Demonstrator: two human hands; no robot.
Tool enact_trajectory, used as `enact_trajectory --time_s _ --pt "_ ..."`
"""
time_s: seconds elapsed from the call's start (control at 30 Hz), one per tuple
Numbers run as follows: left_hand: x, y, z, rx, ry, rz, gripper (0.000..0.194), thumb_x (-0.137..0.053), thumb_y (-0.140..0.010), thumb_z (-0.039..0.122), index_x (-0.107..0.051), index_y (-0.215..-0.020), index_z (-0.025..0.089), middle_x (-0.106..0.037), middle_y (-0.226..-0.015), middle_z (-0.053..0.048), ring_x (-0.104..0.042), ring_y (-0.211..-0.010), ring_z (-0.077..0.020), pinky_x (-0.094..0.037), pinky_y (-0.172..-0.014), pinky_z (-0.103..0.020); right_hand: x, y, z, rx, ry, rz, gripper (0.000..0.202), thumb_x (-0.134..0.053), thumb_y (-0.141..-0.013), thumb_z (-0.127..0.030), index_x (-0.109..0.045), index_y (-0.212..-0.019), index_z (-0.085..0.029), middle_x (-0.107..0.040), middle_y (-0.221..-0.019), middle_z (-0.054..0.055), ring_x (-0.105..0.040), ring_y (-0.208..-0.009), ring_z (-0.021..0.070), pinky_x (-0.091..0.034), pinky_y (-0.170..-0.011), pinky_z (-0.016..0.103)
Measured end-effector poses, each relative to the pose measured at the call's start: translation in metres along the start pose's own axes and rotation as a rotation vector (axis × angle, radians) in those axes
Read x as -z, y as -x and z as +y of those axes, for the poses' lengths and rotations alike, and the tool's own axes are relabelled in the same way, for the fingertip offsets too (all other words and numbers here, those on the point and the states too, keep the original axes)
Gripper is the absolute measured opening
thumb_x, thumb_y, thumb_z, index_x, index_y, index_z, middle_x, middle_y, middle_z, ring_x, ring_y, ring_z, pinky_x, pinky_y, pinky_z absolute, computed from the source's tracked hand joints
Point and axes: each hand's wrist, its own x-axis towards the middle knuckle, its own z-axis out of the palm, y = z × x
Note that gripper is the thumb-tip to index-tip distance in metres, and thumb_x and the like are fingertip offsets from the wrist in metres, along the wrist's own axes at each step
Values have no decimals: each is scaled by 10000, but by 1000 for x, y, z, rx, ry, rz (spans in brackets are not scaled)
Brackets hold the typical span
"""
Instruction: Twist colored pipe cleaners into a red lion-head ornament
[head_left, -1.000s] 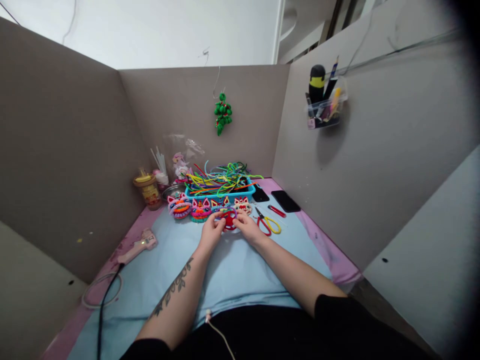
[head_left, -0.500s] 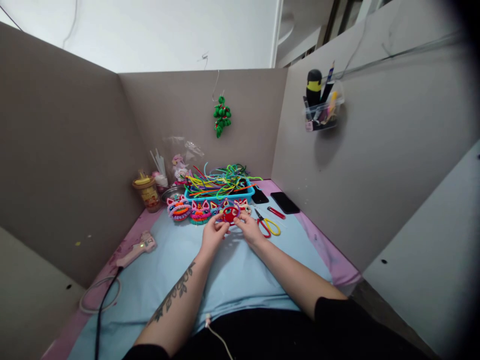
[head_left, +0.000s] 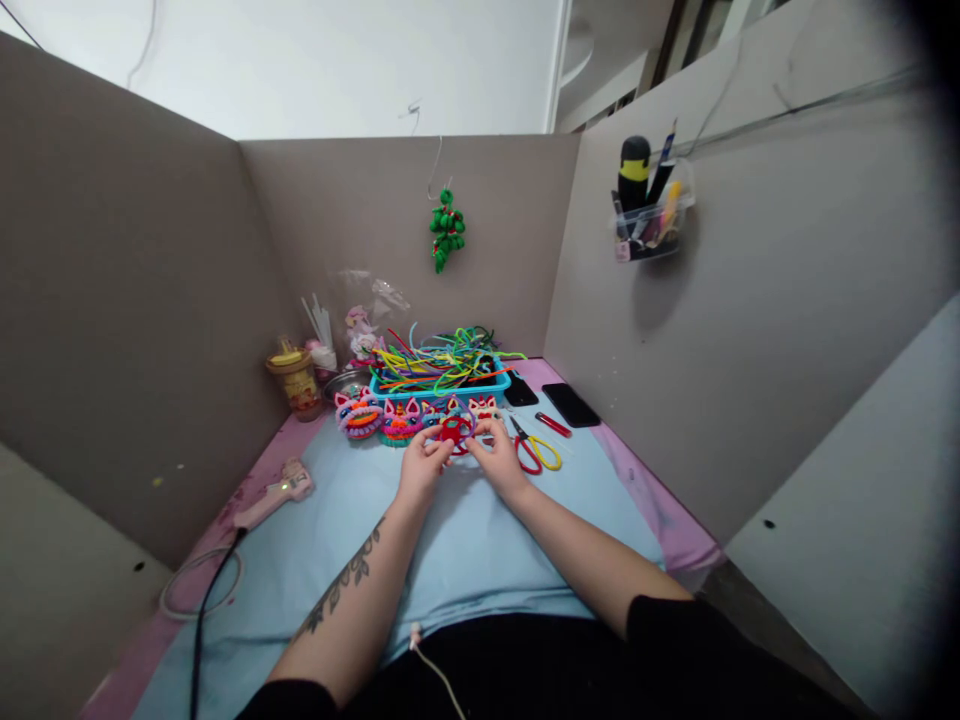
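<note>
Two hands in head view: left hand and right hand, fingertip grip closed on red looped piece over worktop, on near side of blue tray. Seemingly mid-adjustment; likely calling next for steady two-sided pinching.

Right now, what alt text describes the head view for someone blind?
A person's bare left hand and right hand hold a round red openwork piece above pale blue cloth, near a turquoise plastic basket of multicoloured strands.
</note>
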Motion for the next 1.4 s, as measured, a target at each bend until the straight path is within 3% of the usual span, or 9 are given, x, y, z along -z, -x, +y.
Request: enact_trajectory --time_s 0.17,0.37,0.6,0.73,0.87,1.07,1.2,1.4 --pt "1 1 1 28 -4 -56 577 -722 -583 392 -521 -1049 118 -599 -570 14 -538 -480 -91 -298 -422 -169 0 -2 6 -3 -28 -54 172 -582 -730 -331 -596 -846 -206 -500 -1044 72 -498 -1000 216 -436 -786 329" --pt "1 2 1 -47 -98 -41 501 -711 -590 418 -560 -956 111 -546 -491 42 -471 -412 -71 -290 -414 -177 0 -4 12 -11 -69 -92 189 -609 -722 -390 -633 -781 -212 -493 -1095 74 -485 -1039 223 -419 -854 345" --pt "1 1 2 -23 -134 -69 453 -668 -631 397 -582 -975 115 -563 -485 20 -507 -436 -96 -298 -411 -182 0 -6 13 -159 -188 -114 238 -623 -672 -423 -553 -629 -200 -498 -1096 69 -483 -1027 231 -427 -816 341" --pt "1 1 3 -58 -133 -117 535 -658 -640 366 -520 -1098 127 -613 -589 7 -543 -486 -101 -330 -429 -181 1 -9 14 -147 -214 -73 237 -606 -679 -421 -548 -618 -199 -533 -1067 53 -468 -1059 234 -351 -937 373" --pt "0 0 -2 -114 -117 -133 642 -710 -585 319 -458 -1146 137 -644 -703 -9 -564 -534 -104 -437 -553 -229 1 -10 14 -146 -279 -73 237 -590 -690 -405 -529 -591 -199 -560 -968 37 -500 -998 216 -343 -945 357" --pt "4 0 -4 -262 -346 -103 400 -656 -657 295 -522 -1011 168 -617 -648 9 -522 -503 -96 -393 -522 -210 1 -10 15 -179 -359 -93 251 -616 -672 -383 -504 -553 -193 -570 -964 36 -508 -987 214 -344 -930 351" --pt "7 -1 -2 -296 -401 -73 337 -649 -661 287 -542 -961 179 -619 -650 11 -533 -537 -102 -383 -532 -204 1 -11 17 -149 -330 -93 264 -617 -673 -409 -511 -566 -192 -565 -984 41 -515 -993 215 -360 -921 354" --pt "7 -4 -4 -200 -256 -146 497 -670 -637 299 -514 -1088 162 -618 -710 -5 -535 -520 -98 -416 -513 -216 4 -8 10 -129 -232 -104 226 -623 -677 -398 -545 -622 -194 -502 -1108 64 -470 -1078 229 -395 -879 348"
